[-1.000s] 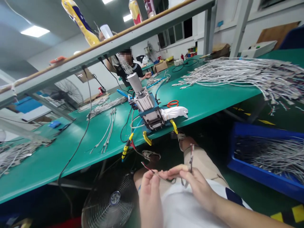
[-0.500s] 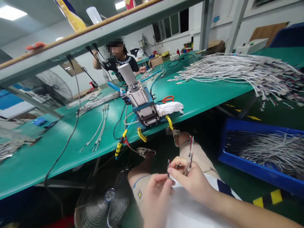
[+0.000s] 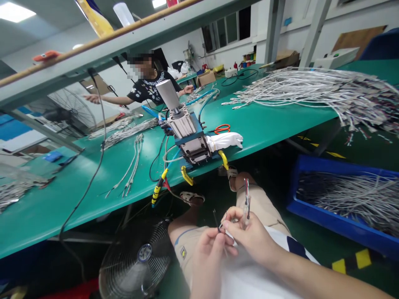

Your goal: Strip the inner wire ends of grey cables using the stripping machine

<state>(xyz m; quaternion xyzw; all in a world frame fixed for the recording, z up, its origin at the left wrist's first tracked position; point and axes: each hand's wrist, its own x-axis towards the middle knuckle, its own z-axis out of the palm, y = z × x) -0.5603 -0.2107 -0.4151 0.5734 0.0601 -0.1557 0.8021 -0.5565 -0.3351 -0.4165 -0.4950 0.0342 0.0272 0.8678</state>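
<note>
Over my lap, my left hand (image 3: pixel 215 245) pinches the end of a thin cable, whose dark wire tips (image 3: pixel 215 218) stick up past the fingertips. Close against it, my right hand (image 3: pixel 246 232) has thumb and forefinger closed at the same wires. A cable end with split coloured wires (image 3: pixel 247 193) stands upright out of my right hand, held by the other fingers. Most of each cable is hidden by the hands. Ahead, at the green table's (image 3: pixel 268 128) near edge, stands a small press machine (image 3: pixel 187 128) with a grey cylinder on top.
To the right lies a big pile of grey cables (image 3: pixel 299 91); a blue bin (image 3: pixel 343 220) below holds more. Orange-handled scissors (image 3: pixel 222 129) and a white cloth (image 3: pixel 225 142) lie by the press. A floor fan (image 3: pixel 137 257) is at lower left. Across the table sits a person (image 3: pixel 152 85).
My left fingers have shifted at the wires, and dark tips now point up and left. Across the table, the person has stretched an arm out to the left.
</note>
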